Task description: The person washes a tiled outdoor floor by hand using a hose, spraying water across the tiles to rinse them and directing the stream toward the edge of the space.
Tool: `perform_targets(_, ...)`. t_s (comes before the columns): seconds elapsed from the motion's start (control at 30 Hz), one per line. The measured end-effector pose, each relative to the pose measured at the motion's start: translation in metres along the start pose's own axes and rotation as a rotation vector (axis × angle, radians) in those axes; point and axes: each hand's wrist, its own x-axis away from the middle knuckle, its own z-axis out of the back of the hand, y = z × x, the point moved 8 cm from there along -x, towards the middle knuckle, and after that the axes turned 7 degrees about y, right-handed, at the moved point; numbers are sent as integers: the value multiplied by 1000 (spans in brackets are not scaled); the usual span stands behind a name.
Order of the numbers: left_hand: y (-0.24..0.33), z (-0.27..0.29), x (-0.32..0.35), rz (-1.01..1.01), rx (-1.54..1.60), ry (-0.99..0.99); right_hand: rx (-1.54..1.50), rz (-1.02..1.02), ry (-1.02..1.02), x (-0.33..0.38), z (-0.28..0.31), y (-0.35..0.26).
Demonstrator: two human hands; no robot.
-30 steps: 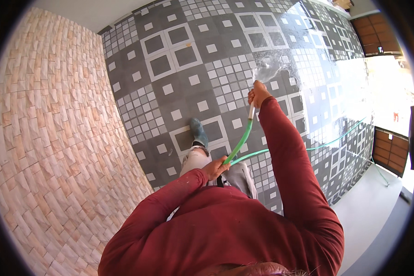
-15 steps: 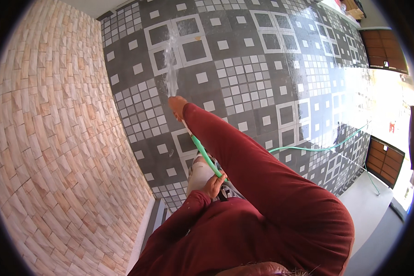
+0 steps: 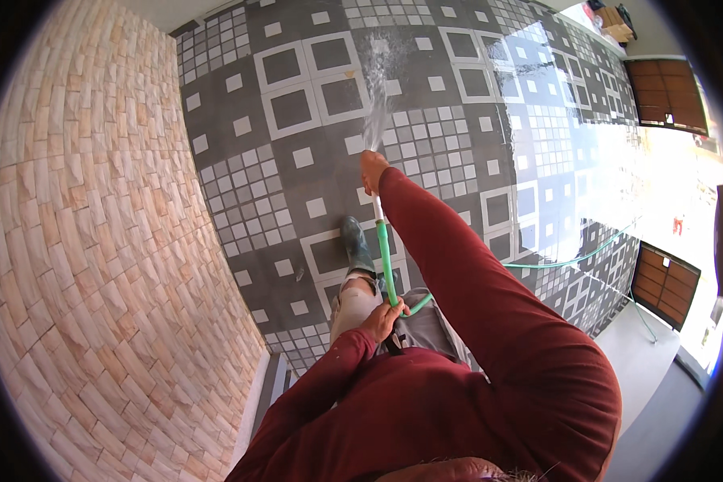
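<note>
My right hand is closed around the white end piece of a green hose, held out ahead of me with the arm stretched. A spray of water shoots from the hose end, away from me, onto the patterned tile floor. Close to my waist, my left hand grips the green hose lower down, where it bends. From there the hose loops back to the right, partly hidden behind my right arm.
A stone-clad wall runs along the left. My dark boot stands on the tiles. More green hose trails right, near brown slatted gates. Cardboard boxes sit at far right. Wet tiles shine at right.
My right hand has swung to the right with the hose end, and the spray has moved right too. My left hand has shifted slightly right. My boot has come into view.
</note>
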Motion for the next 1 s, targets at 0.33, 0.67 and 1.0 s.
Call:
perform_targets(0.33,42,6,-52,-118,-181,-74,-824,-217,169,84,134,-58)
perform_targets(0.67,60,9,-69,-153,-501,-134,-1176,-254,251,89,185,-18)
perform_targets(1.0,22,-3,-69,-117,-826,-239,-1362,-358,383,101,205,128)
